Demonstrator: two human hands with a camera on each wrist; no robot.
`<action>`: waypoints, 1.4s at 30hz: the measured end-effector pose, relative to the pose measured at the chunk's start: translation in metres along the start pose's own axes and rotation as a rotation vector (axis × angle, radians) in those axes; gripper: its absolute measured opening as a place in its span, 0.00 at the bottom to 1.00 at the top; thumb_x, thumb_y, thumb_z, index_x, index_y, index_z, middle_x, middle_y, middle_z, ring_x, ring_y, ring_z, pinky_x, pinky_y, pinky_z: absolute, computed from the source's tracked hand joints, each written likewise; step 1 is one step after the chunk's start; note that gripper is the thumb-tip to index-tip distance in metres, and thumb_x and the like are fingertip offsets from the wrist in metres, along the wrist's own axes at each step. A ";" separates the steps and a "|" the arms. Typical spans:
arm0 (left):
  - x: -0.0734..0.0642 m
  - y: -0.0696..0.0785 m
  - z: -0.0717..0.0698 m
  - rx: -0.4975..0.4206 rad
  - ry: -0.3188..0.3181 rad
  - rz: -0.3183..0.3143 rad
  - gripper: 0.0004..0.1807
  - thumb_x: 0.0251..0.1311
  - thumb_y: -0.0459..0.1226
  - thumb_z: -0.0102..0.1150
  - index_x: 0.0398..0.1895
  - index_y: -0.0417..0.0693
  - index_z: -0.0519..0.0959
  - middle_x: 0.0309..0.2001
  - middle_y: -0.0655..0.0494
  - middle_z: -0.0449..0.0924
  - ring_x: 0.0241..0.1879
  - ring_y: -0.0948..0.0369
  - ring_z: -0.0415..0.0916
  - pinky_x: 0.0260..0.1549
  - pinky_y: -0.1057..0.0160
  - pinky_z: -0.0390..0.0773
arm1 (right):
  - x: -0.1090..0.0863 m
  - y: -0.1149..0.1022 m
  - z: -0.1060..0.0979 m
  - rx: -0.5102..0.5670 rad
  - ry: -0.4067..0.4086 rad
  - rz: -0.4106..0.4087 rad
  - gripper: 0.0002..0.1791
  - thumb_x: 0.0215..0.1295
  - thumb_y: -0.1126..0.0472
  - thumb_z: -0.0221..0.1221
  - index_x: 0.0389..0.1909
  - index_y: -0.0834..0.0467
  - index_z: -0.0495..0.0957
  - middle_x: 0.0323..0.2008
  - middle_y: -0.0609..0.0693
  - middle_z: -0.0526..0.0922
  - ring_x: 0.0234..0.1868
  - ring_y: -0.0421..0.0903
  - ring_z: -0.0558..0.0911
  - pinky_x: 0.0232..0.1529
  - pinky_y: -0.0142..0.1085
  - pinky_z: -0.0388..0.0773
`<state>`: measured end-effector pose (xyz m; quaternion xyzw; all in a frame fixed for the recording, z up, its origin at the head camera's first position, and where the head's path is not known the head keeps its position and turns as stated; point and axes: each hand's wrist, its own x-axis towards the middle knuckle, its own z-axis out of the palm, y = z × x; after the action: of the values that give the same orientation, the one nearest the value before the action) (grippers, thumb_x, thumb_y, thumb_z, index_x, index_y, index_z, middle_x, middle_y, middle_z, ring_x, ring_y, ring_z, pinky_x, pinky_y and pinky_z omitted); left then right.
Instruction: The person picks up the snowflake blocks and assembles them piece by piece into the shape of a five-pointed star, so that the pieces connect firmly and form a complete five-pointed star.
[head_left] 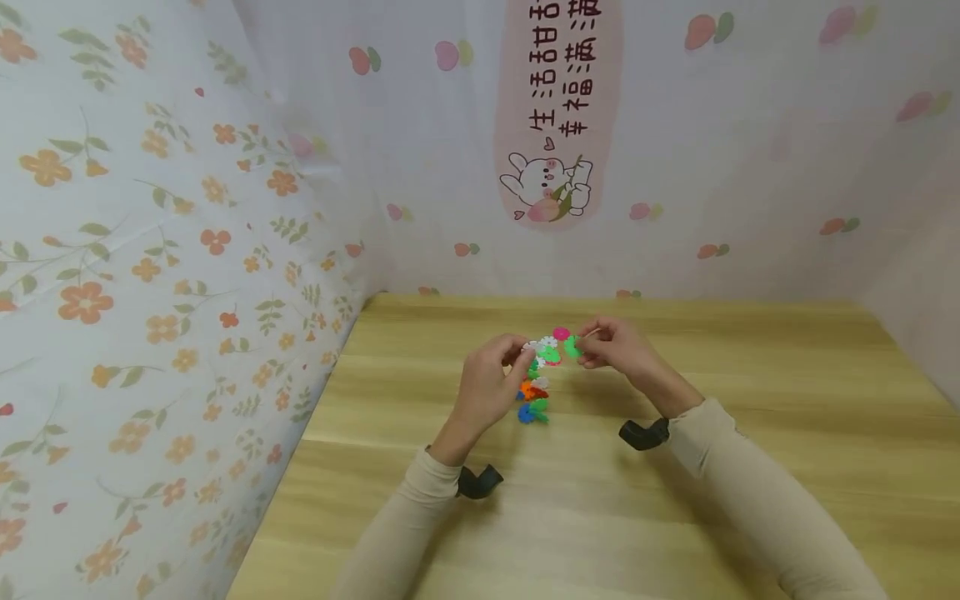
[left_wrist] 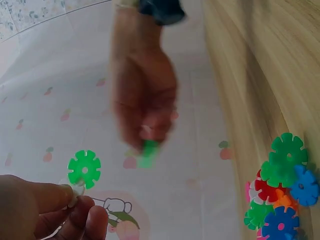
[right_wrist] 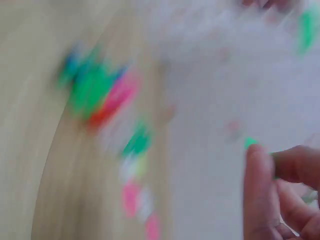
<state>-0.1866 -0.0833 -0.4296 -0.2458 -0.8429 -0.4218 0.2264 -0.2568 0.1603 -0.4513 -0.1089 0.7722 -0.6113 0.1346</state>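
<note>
A: Biggest first?
B: Back cloth (head_left: 712,150), fruit prints, rabbit, lettering. Then table (head_left: 750,533), wood-grain, in front of it.
A: Arms?
B: Two tan sleeves (head_left: 765,500). Left hand (head_left: 491,379) and right hand (head_left: 618,346) near each other over the table, apart.
A: Dark bits at the cuffs?
B: Black mounts (head_left: 645,434), one by each wrist.
A: Discs?
B: Pile (left_wrist: 272,191) on the table, between the hands and nearer the left: blue, green, red, orange, white, pink. Notched rims. Smeared in the right wrist view.
A: Left grip?
B: Thumb and fingers pinching a white disc (left_wrist: 77,191), mostly covered. Upper green disc (left_wrist: 77,167) touches it, standing above; can't tell if slotted in.
A: Right grip?
B: Pinching another green disc (head_left: 573,347), clear of the left's pair. Blurred in the left wrist view.
</note>
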 end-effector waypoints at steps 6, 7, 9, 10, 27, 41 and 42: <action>0.006 0.004 0.000 0.010 0.010 0.042 0.06 0.67 0.35 0.63 0.39 0.40 0.82 0.33 0.54 0.83 0.32 0.61 0.79 0.37 0.62 0.81 | -0.030 -0.044 0.013 0.320 -0.048 -0.108 0.09 0.71 0.63 0.60 0.42 0.67 0.75 0.29 0.53 0.80 0.26 0.43 0.85 0.31 0.33 0.83; 0.006 0.005 0.000 0.003 0.005 0.050 0.05 0.66 0.35 0.64 0.39 0.40 0.82 0.33 0.54 0.83 0.32 0.61 0.79 0.36 0.62 0.82 | -0.033 -0.047 0.015 0.334 -0.048 -0.108 0.08 0.71 0.64 0.60 0.40 0.66 0.76 0.29 0.54 0.80 0.26 0.44 0.85 0.30 0.33 0.83; 0.006 0.007 0.002 -0.008 -0.006 0.065 0.05 0.66 0.35 0.65 0.38 0.40 0.82 0.34 0.53 0.83 0.32 0.61 0.79 0.36 0.63 0.82 | -0.036 -0.050 0.018 0.335 -0.039 -0.096 0.06 0.71 0.65 0.60 0.39 0.65 0.78 0.29 0.54 0.81 0.25 0.44 0.85 0.30 0.34 0.83; 0.005 0.008 0.003 -0.010 -0.010 0.072 0.06 0.65 0.34 0.65 0.38 0.40 0.82 0.34 0.53 0.83 0.32 0.61 0.79 0.36 0.64 0.81 | -0.038 -0.050 0.018 0.332 -0.033 -0.089 0.05 0.71 0.65 0.60 0.38 0.65 0.78 0.29 0.54 0.82 0.25 0.44 0.85 0.30 0.34 0.83; 0.004 0.012 0.005 0.174 -0.013 0.196 0.04 0.60 0.34 0.68 0.34 0.40 0.84 0.31 0.54 0.84 0.28 0.63 0.77 0.31 0.69 0.77 | -0.042 -0.049 0.018 0.193 -0.087 -0.115 0.09 0.68 0.65 0.63 0.37 0.70 0.79 0.27 0.54 0.82 0.24 0.45 0.84 0.31 0.38 0.84; -0.004 0.003 0.018 0.191 0.017 0.141 0.05 0.63 0.35 0.67 0.35 0.41 0.83 0.26 0.57 0.80 0.23 0.62 0.75 0.26 0.69 0.73 | -0.015 -0.030 0.013 0.133 -0.002 -0.049 0.20 0.73 0.56 0.59 0.52 0.70 0.76 0.31 0.54 0.82 0.25 0.42 0.82 0.33 0.34 0.83; -0.002 0.002 0.018 0.176 0.011 0.116 0.05 0.64 0.35 0.66 0.35 0.41 0.83 0.26 0.58 0.79 0.23 0.62 0.75 0.25 0.70 0.73 | -0.008 -0.024 0.010 0.125 0.030 -0.041 0.21 0.74 0.55 0.58 0.55 0.70 0.76 0.32 0.54 0.82 0.25 0.42 0.83 0.33 0.34 0.83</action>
<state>-0.1871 -0.0680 -0.4401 -0.2710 -0.8599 -0.3336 0.2756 -0.2459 0.1485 -0.4297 -0.1066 0.7322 -0.6625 0.1169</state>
